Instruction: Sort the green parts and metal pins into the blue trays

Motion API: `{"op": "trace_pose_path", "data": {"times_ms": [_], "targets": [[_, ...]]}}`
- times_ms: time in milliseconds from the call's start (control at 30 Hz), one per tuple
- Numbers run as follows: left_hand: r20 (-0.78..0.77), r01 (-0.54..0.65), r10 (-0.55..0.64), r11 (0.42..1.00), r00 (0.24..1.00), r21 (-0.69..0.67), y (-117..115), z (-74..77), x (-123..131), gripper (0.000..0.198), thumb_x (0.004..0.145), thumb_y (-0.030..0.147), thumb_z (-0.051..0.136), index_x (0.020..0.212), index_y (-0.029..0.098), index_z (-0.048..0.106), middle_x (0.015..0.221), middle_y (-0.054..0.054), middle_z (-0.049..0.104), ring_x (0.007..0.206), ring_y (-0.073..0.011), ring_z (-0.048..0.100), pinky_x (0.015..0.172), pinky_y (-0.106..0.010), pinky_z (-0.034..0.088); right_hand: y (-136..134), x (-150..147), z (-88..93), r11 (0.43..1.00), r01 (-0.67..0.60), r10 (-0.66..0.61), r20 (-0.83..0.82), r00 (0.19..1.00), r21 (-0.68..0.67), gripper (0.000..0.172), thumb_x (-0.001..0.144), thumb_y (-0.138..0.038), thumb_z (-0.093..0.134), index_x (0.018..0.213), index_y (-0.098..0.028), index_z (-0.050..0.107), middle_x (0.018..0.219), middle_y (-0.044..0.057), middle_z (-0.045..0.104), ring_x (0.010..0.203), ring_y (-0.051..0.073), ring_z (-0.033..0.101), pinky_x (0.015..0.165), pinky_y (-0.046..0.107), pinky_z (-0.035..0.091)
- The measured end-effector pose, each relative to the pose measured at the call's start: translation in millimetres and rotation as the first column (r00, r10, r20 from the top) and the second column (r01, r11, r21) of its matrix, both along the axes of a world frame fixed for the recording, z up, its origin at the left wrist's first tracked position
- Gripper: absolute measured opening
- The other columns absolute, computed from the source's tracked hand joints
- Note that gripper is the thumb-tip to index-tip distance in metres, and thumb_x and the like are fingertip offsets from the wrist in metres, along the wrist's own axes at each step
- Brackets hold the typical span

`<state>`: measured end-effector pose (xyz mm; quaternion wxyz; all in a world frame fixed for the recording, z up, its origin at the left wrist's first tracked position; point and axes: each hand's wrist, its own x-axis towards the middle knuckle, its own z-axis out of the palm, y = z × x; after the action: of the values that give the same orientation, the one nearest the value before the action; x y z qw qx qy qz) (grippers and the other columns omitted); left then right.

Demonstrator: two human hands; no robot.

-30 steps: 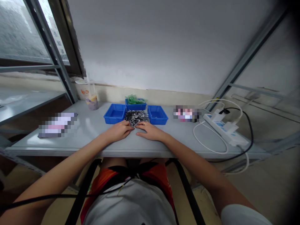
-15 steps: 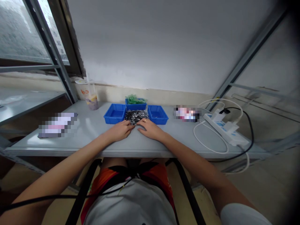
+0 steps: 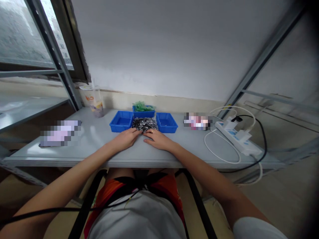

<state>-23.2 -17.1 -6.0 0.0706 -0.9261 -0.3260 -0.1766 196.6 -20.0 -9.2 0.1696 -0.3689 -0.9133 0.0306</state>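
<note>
A pile of small, thin, shiny metal pieces point(image 3: 145, 124) lies among three blue trays; the exact kind is too small to make out. My left hand point(image 3: 127, 136) rests on the tabletop at the pile's near left edge, fingers stretched towards it. From the other side, my right hand point(image 3: 159, 138), a ring on one finger, reaches the near right edge with fingers extended and thumb apart. The fingertips of both hands nearly meet in front of the pile. Nothing held shows in either hand.
An empty blue tray point(image 3: 121, 126) stands left of the pile, another blue tray point(image 3: 166, 127) right. Behind, a blue tray point(image 3: 144, 114) holds green pieces point(image 3: 142, 106). A drink cup point(image 3: 96, 106), blurred phone-like object point(image 3: 61, 132), blurred item point(image 3: 197, 121) and power strip point(image 3: 238, 137) surround them.
Both hands have shifted slightly at the pile's near edge, their fingertips coming closer together. The trays and the other things stay in place; the view has moved a little.
</note>
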Motion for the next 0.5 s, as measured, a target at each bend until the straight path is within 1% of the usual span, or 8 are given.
{"op": "trace_pose_path", "data": {"times_ms": [67,167,300,367,500], "targets": [[0.022,-0.011,0.011,1.000,1.000,0.021,-0.3,0.7,-0.3,0.041,0.088,0.010,0.038,0.128,0.015,0.045,0.104,-0.010,0.056,0.094,-0.0200,0.057,0.081,-0.030,0.048,1.8,0.6,-1.1,1.000,0.008,-0.008,0.014,1.000,-0.004,0.043,0.091,-0.041,0.043,0.124,-0.015,0.055,0.123,0.012,0.053,0.111,0.024,0.049,0.098,0.039,0.037],[0.048,-0.005,0.003,1.000,0.999,0.030,-1.4,1.9,-1.0,0.043,0.088,0.010,0.038,0.130,0.018,0.042,0.106,-0.009,0.055,0.093,-0.0190,0.058,0.079,-0.029,0.049,3.1,0.5,-2.0,1.000,0.026,-0.026,0.023,0.999,-0.001,0.044,0.091,-0.042,0.043,0.124,-0.016,0.054,0.124,0.012,0.053,0.112,0.024,0.049,0.098,0.040,0.037],[0.040,0.037,-0.039,0.999,0.998,0.038,-3.6,3.5,-1.4,0.038,0.089,0.015,0.039,0.126,0.021,0.045,0.105,-0.007,0.056,0.091,-0.0181,0.060,0.075,-0.027,0.049,1.7,-0.2,-1.7,0.999,0.038,-0.039,0.024,0.999,0.017,0.041,0.091,-0.041,0.044,0.120,-0.015,0.057,0.122,0.013,0.054,0.111,0.024,0.049,0.098,0.040,0.036],[0.032,0.061,-0.063,0.997,0.998,0.035,-4.3,4.2,-1.3,0.036,0.090,0.016,0.039,0.125,0.022,0.046,0.104,-0.007,0.056,0.091,-0.0179,0.060,0.076,-0.027,0.049,0.1,0.0,-1.2,0.999,0.038,-0.039,0.018,0.999,0.022,0.039,0.090,-0.039,0.045,0.119,-0.015,0.057,0.119,0.013,0.055,0.109,0.023,0.050,0.097,0.040,0.036],[0.023,0.081,-0.082,0.996,0.996,0.022,-5.4,5.3,-0.9,0.031,0.092,0.019,0.038,0.121,0.021,0.048,0.105,-0.007,0.057,0.092,-0.0180,0.060,0.078,-0.027,0.048,-3.3,0.9,1.1,0.998,0.059,-0.058,-0.014,0.998,0.023,0.031,0.088,-0.030,0.049,0.112,-0.013,0.060,0.109,0.012,0.059,0.103,0.022,0.052,0.093,0.037,0.039]]}}
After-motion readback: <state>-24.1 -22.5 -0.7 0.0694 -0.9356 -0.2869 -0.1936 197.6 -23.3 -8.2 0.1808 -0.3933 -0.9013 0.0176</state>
